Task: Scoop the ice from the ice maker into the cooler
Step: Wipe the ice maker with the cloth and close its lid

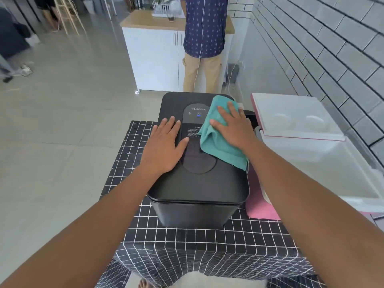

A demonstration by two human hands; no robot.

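Observation:
A black ice maker (197, 188) stands with its lid closed on a table covered by a black checked cloth (207, 238). My left hand (166, 146) lies flat on the lid's left side, fingers straight. My right hand (232, 125) presses flat on a teal cloth (220, 146) spread over the lid's right side. To the right sits a pink and white cooler (324, 163) with its white lid (295, 115) raised. No ice or scoop is visible.
A person in a patterned blue shirt (204, 26) stands at a white cabinet (155, 57) beyond the table. A grey brick wall (332, 44) runs along the right. Tiled floor (62, 121) lies to the left.

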